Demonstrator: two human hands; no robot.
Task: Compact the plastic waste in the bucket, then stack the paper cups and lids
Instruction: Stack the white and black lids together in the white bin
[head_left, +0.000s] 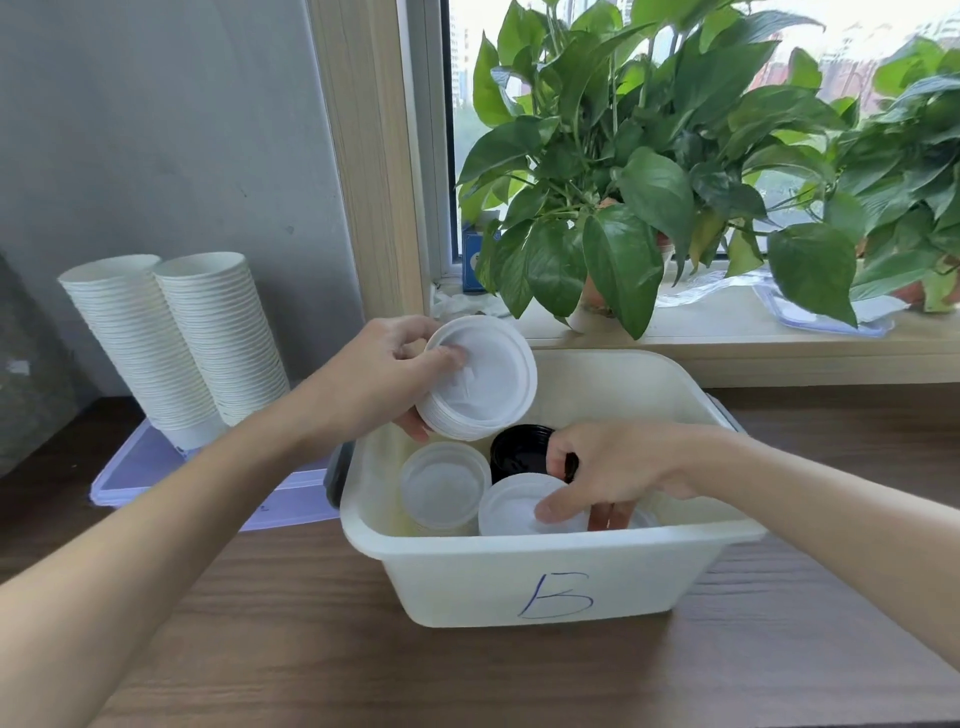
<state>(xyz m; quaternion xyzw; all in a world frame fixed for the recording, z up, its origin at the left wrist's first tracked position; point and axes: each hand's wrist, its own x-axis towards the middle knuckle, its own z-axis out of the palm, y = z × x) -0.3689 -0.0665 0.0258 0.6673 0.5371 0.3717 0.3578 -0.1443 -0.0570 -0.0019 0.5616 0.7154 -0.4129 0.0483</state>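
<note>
A white plastic bin (519, 577) marked with a blue "B" stands on the wooden table. My left hand (384, 379) holds a stack of white lids (488, 384) tilted above the bin's back left corner. My right hand (613, 473) reaches into the bin, with its fingers closed on a white lid (514, 504). Beside it in the bin lie a translucent lid stack (444, 483) and black lids (519, 452). Two tall stacks of white paper cups (176, 343), rims up, lean on the wall at the left.
The cup stacks rest on a pale purple bin lid (208, 488) lying flat left of the bin. Leafy potted plants (649, 182) and crumpled clear plastic (821, 306) fill the windowsill behind. A dark bag (26, 374) sits at the far left.
</note>
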